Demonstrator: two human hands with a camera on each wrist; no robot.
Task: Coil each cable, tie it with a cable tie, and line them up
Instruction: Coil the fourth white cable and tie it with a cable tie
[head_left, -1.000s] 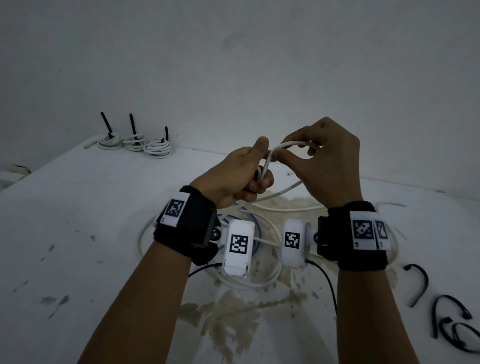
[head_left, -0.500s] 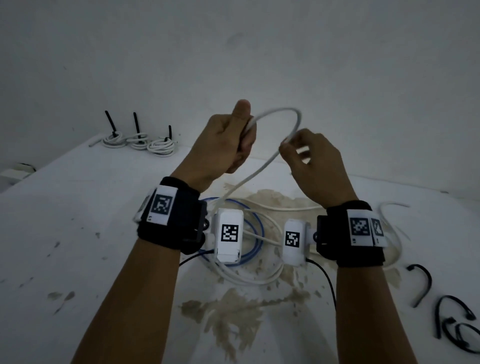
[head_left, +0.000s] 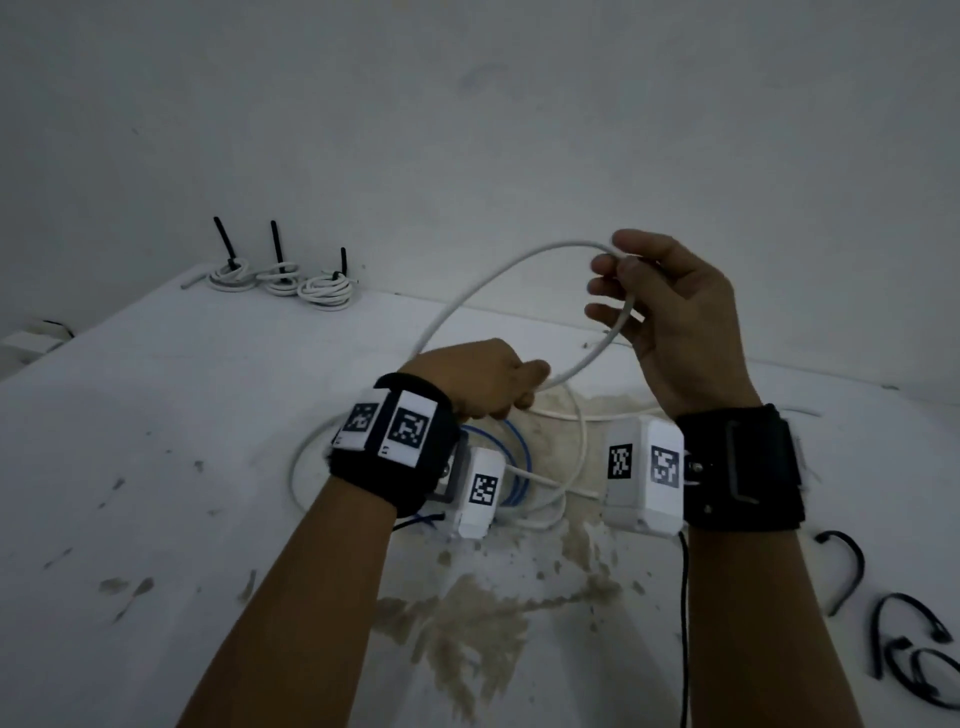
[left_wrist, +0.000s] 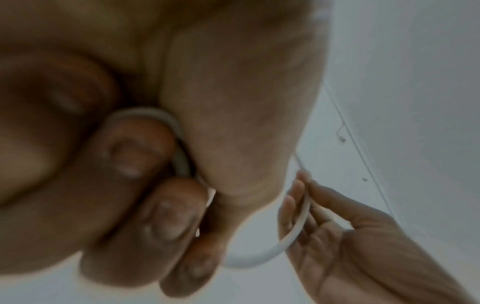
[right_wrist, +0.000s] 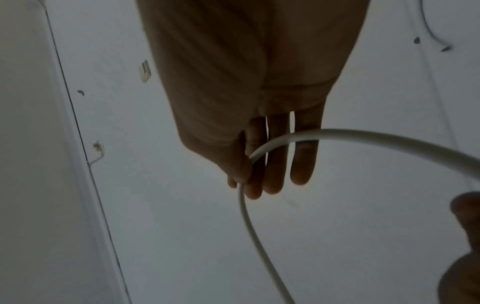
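The left hand (head_left: 480, 382) is closed around the white cable (head_left: 483, 291), with the curled fingers (left_wrist: 145, 148) and the thumb pressing it inside the fist, low and near the table (head_left: 156, 415). From this grip the cable rises to the far side in a wide arc and comes over to the right hand (head_left: 670, 312), which is higher and to the right. There the thumb and the first finger pinch the cable at the top of the arc, while the other fingers (right_wrist: 303, 156) stay nearly straight and the cable passes across them. From the pinch it bends down and back toward the left hand, so the two hands hold one open loop between them in the air. The rest of the white cable lies loose on the table under the wrists, together with a blue cable (head_left: 519, 467). At the far left of the table three coiled cables (head_left: 283, 280) stand side by side, each with a black tie pointing up. On the near right several loose black cable ties (head_left: 904, 649) lie on the table, well apart from the hands.
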